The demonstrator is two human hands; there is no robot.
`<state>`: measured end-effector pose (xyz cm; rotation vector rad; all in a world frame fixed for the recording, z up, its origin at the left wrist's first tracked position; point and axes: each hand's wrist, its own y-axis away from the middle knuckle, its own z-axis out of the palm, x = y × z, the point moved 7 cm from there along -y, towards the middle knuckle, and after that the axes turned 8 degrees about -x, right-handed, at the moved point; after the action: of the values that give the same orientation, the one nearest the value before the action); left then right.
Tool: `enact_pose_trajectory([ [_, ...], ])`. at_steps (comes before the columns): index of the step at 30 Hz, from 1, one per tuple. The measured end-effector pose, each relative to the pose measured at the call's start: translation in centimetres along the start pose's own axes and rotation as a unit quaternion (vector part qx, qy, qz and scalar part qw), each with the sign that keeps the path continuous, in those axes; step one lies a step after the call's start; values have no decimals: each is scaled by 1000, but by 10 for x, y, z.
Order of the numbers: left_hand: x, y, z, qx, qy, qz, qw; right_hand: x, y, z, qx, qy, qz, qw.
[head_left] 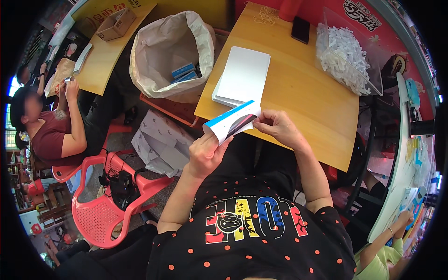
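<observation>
Just off the near left edge of the table, I hold a curled printed paper sheet (224, 122), white with a blue band and a dark patch. My left hand (207, 151) is closed around its lower left part, thumb on the near side. With fingers pinched together, my right hand (280, 128) grips the sheet's right edge. Part of the sheet is folded over, so its inner side is hidden. Beyond it, a stack of white sheets (245, 70) lies on the wooden table (298, 93), slightly uneven at its lower left.
Left of the table stands a large white sack (144, 60) with blue packets (183, 71) inside. A clear bin (373, 84) of white plastic pieces, a black phone (300, 30) and rubber bands (266, 16) are at the far side. A red chair (100, 219) and a seated co-worker (60, 126) are left.
</observation>
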<state>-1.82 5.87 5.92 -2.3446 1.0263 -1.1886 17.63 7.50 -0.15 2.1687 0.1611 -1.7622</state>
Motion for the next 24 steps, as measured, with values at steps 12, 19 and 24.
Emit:
enact_pose_trajectory([
  [12, -7, 1, -2, 5, 19, -39, 999, -48, 21, 5, 125, 216, -168, 954],
  [19, -4, 4, 8, 45, 91, -113, 988, -48, 29, 17, 230, 325, -308, 864],
  [24, -3, 8, 14, 33, 72, -114, 990, -35, 26, 18, 210, 303, -306, 878],
])
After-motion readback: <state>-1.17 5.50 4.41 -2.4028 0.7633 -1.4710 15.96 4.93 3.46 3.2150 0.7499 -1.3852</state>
